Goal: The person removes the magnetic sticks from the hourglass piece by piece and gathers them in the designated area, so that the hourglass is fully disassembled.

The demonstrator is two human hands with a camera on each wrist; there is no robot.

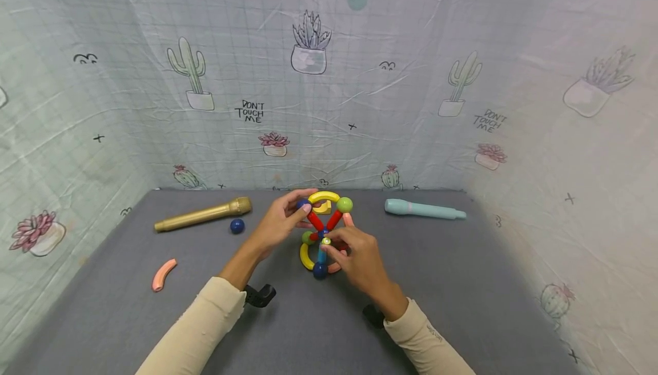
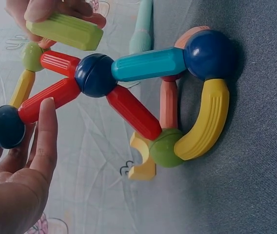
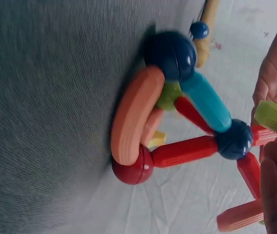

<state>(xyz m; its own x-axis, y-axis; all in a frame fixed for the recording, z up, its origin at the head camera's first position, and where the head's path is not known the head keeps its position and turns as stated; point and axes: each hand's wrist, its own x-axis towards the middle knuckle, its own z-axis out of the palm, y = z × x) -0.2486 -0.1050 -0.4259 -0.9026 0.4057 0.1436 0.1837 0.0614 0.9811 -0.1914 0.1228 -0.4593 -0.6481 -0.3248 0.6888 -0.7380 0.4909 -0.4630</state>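
Note:
A magnetic stick-and-ball toy frame stands on the table between the hands. Its base has curved yellow (image 2: 209,122) and pink (image 3: 136,117) sticks joined by balls. Red sticks (image 2: 134,113) and a turquoise stick (image 2: 150,63) lean up to a central dark blue ball (image 2: 95,75). Two more red sticks rise from there to a green ball (image 1: 344,205) and an upper dark blue ball (image 2: 7,126), bridged by a yellow curve (image 1: 324,195). My left hand (image 1: 277,221) grips that upper ball, one finger against its red stick. Beside the central ball, my right hand (image 1: 356,255) pinches a light green stick (image 2: 65,31).
A gold microphone-shaped thing (image 1: 203,215), a loose blue ball (image 1: 237,226) and a pink curved stick (image 1: 163,275) lie to the left. A pale teal microphone-shaped thing (image 1: 424,209) lies back right. Behind the frame sits a yellow arched block (image 2: 143,163). Patterned cloth (image 1: 329,129) hangs behind the table.

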